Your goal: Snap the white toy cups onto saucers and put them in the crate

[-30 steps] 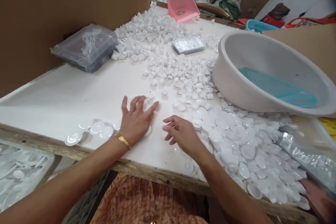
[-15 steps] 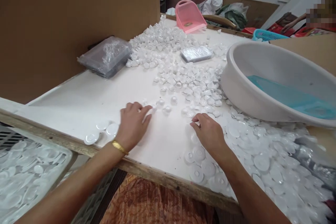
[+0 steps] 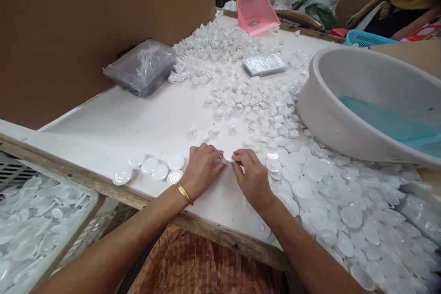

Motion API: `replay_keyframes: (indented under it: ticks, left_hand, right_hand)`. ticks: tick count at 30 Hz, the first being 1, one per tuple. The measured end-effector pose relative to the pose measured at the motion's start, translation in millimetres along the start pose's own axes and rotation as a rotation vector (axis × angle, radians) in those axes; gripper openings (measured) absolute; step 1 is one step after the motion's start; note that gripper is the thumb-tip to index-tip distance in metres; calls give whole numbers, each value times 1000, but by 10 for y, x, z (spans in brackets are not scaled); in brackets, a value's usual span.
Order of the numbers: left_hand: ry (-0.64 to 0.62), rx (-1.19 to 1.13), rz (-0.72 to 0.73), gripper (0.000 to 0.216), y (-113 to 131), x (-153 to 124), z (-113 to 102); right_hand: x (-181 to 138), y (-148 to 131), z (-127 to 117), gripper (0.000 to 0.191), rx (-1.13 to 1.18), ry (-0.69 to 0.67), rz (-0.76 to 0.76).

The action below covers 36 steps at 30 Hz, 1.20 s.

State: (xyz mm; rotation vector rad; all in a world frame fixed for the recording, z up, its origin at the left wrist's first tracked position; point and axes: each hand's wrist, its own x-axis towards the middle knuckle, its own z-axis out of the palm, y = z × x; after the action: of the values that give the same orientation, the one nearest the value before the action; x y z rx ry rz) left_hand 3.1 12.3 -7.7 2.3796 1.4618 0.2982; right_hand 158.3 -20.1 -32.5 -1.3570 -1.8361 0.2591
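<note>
Our right hand point(image 3: 253, 177) and left hand point(image 3: 202, 167) have drawn together since the earlier frame: mid-frame, the right pinches a white disc point(image 3: 228, 155); the left sits at its edge, whether gripping we cannot tell, so both now attend to that disc.

A worker's left hand point(image 3: 204, 167) and right hand point(image 3: 252, 175) meet at a small white disc point(image 3: 229, 155) above a white tabletop point(image 3: 144, 117), beside heaped white pieces point(image 3: 320, 193) and a large pale basin point(image 3: 319, 96).
</note>
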Motion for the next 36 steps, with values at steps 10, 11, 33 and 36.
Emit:
replay_keyframes:
  ticks: [10,11,33,36]
  left_hand:
    - [52,-38,-55,19,-70,-68,41]
    - [60,-35,-52,19,-70,-73,45]
    - [150,156,-100,32,107,136,-49]
    - [192,234,-23,29,116,388,13]
  right_hand:
    - [-95,-20,64,16,-61,-164,-61]
    - [-94,-20,64,17,-56,-160,-69]
    - [-134,29,69,26,-161,-243,-168]
    - [-110,-7,68,25,-192,-243,-134]
